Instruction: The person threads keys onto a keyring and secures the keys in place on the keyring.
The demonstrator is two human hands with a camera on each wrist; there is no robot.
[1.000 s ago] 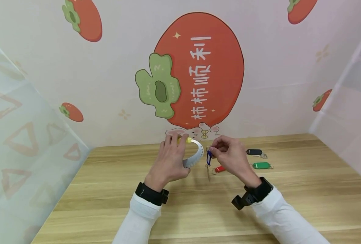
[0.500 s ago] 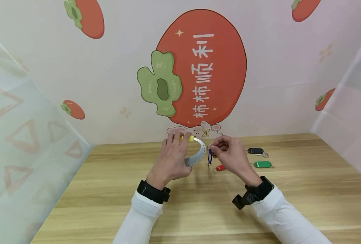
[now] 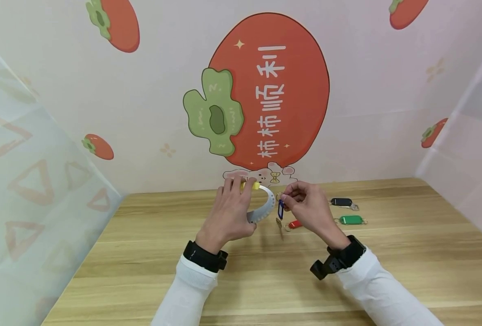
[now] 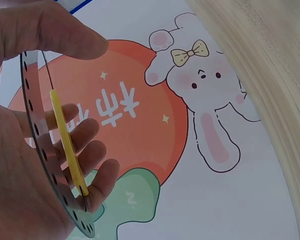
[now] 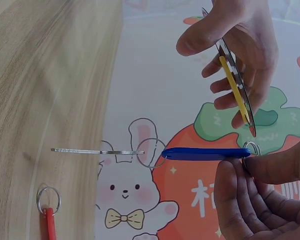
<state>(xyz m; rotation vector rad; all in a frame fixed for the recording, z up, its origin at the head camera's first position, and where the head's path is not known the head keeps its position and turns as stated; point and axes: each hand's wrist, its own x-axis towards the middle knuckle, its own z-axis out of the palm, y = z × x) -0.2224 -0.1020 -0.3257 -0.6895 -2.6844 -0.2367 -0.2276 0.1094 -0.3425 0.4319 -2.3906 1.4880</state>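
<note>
My left hand (image 3: pixel 224 215) holds a ring-shaped hoop: a curved silver metal band (image 3: pixel 264 209) with a row of holes, joined by thin wire carrying a yellow sleeve (image 4: pixel 69 145). The fingers lie along the sleeve side. To the right, my right hand (image 3: pixel 312 208) pinches the small split ring (image 5: pixel 251 150) at the top of a blue key tag (image 5: pixel 205 154) between thumb and fingertips. From the tag's other end a metal key (image 5: pixel 97 151) hangs on a second ring, above the table. The hoop and the blue tag are apart, side by side.
A red key tag (image 3: pixel 295 224) lies on the wooden table (image 3: pixel 163 271), partly behind my right hand. Farther right are a black key tag (image 3: pixel 341 202) with a key and a green key tag (image 3: pixel 351 220). A printed wall covering (image 3: pixel 151 113) stands along the back edge.
The hanging key has turned and swung slightly on its ring. Both hands keep their holds nearly still; the head view has shifted a little.
</note>
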